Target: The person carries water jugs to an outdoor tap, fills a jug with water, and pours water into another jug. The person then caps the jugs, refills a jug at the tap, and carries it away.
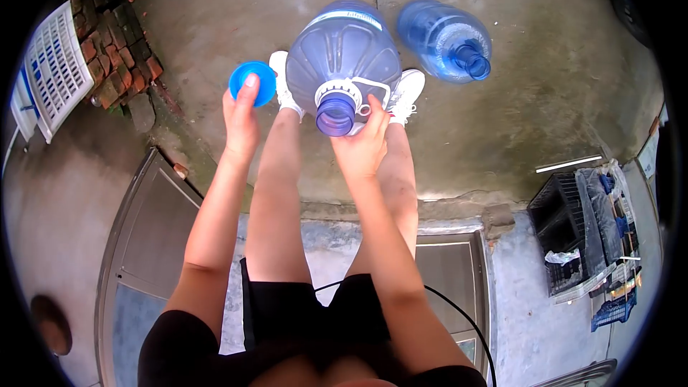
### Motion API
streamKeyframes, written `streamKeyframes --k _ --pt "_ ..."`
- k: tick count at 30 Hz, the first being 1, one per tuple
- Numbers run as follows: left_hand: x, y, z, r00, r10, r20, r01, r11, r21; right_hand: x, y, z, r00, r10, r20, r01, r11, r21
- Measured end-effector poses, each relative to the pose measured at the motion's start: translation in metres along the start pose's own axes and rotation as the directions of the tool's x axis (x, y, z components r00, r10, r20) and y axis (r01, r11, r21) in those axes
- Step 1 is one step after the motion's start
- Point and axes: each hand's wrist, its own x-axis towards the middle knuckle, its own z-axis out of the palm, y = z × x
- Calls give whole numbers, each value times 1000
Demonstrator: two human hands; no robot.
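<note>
My left hand (242,118) pinches a round blue plastic cap (259,84), with the thumb across its face, held to the left of the bottle. Between my feet is a large, clear bluish water bottle (344,46), its uncapped neck pointing towards me. A white ring circles the neck and carries a white handle (374,84). My right hand (364,140) grips the bottle at the neck and handle, fingers curled by the handle's lower end. Part of the grip is hidden behind the hand.
A second blue water bottle (444,41) is on the concrete to the right. Stacked bricks (115,54) and a white plastic crate (61,64) are at the left. Black crates (559,222) stand at the right, near a white strip (568,164) on the ground.
</note>
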Motion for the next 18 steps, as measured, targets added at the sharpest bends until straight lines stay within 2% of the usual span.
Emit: streamKeyframes --k 2,4,5,6,7,8,9,10,11,12,13,14,16,18 --pt "-9 0 -2 998 -21 66 20 1000 23 -6 5 -12 999 -20 34 19 999 46" --pt "-23 18 13 997 11 82 -13 1000 25 -16 19 -30 984 -22 179 -23 970 244" --pt "-31 24 17 989 67 131 -78 994 82 -21 22 -41 985 -114 130 64 939 339" --pt "-38 27 20 976 116 182 -141 981 135 -24 21 -50 985 -108 136 56 939 339" --pt "-44 25 20 951 182 252 -245 938 246 -28 20 -60 974 -15 225 -120 810 574" --pt "-53 27 26 954 166 251 -230 940 252 -33 16 -70 942 57 330 -297 599 744" --pt "-63 31 36 924 231 305 -327 891 316 -33 2 -85 907 87 412 -403 461 791" --pt "-71 34 44 885 294 362 -425 826 369 -32 -12 -95 904 93 416 -410 460 788" --pt "-78 34 49 885 291 364 -424 827 370 -29 -26 -103 876 79 475 -476 292 830" --pt "-84 32 52 830 315 459 -523 725 449 -28 -32 -105 848 51 528 -530 116 840" --pt "-88 32 53 769 321 553 -616 603 506 -26 -32 -104 844 -16 536 -530 126 839" --pt "-92 34 56 769 321 553 -616 602 508 -24 -33 -104 844 -17 536 -530 125 838" --pt "-97 39 59 768 247 591 -593 624 509 -19 -36 -102 799 -126 588 -594 -22 804" --pt "-98 44 59 753 214 623 -599 614 513 -14 -32 -102 781 -154 605 -617 -47 785"
